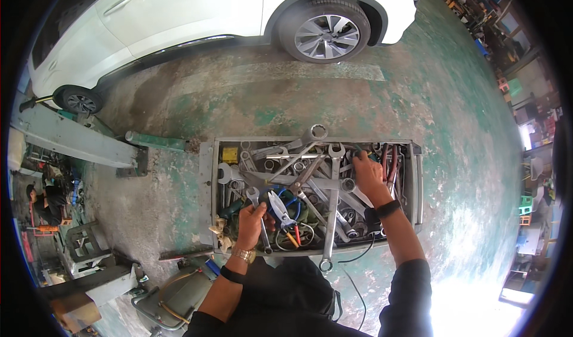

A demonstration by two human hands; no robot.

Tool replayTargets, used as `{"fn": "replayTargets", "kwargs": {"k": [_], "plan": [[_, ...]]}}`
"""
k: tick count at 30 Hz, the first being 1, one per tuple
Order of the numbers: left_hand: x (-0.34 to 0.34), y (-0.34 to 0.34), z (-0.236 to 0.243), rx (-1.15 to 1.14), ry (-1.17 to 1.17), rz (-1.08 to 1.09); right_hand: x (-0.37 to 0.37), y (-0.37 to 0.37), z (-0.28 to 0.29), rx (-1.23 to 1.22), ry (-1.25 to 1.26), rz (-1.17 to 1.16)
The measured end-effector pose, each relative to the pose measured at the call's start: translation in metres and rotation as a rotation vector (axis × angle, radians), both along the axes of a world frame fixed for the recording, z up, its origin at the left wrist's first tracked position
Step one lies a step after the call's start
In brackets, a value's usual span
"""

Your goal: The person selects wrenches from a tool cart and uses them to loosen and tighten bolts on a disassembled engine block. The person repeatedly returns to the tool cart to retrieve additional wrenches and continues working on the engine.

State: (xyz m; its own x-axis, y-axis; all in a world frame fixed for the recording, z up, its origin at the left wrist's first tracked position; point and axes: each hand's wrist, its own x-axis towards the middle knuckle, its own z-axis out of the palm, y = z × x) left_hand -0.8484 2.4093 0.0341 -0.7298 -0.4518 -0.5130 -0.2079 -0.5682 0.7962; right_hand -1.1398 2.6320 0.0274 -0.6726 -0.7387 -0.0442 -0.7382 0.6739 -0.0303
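Note:
A metal tool drawer [262, 139] full of jumbled wrenches lies in front of me. My left hand [248, 225], at its near left, is closed around a combination wrench [264, 237] whose open jaw points away from me. Just right of that hand are snips [280, 208] with pale blades and red-and-orange handles. My right hand [369, 174] reaches into the far right part, fingers curled at something dark green that they mostly hide. Red handles [392, 165] stand right of it. Between my hands, a long wrench [332, 223] lies over the near rim.
A white car [197, 8] stands beyond the drawer, its wheel [327, 37] facing me. A grey lift arm [77, 135] and a green bar [156, 141] are at left. Near left is a grey container [170, 298] with a hose. A black cable [358, 292] trails across the floor.

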Motion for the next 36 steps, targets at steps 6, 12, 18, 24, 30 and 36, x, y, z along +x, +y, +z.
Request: {"fn": "replayTargets", "kwargs": {"k": [6,12,18,24,30,36], "plan": [[0.001,0.0,-0.003,0.039,-0.006,0.005,-0.002,-0.003,0.001,0.058,-0.014,0.012],[0.002,0.0,-0.005,0.044,0.016,0.006,-0.001,-0.003,0.0,0.083,-0.014,0.039],[0.001,0.0,-0.001,0.055,0.005,0.021,-0.004,-0.007,0.0,0.145,0.091,0.102],[0.001,0.0,-0.001,0.078,0.032,0.033,-0.006,-0.007,0.014,0.156,0.075,0.2],[0.003,0.0,-0.008,0.109,0.044,0.034,-0.01,-0.016,0.023,0.251,0.055,0.247],[0.003,0.0,-0.006,0.146,0.066,0.033,-0.02,-0.016,0.028,0.364,0.078,0.189]]}}
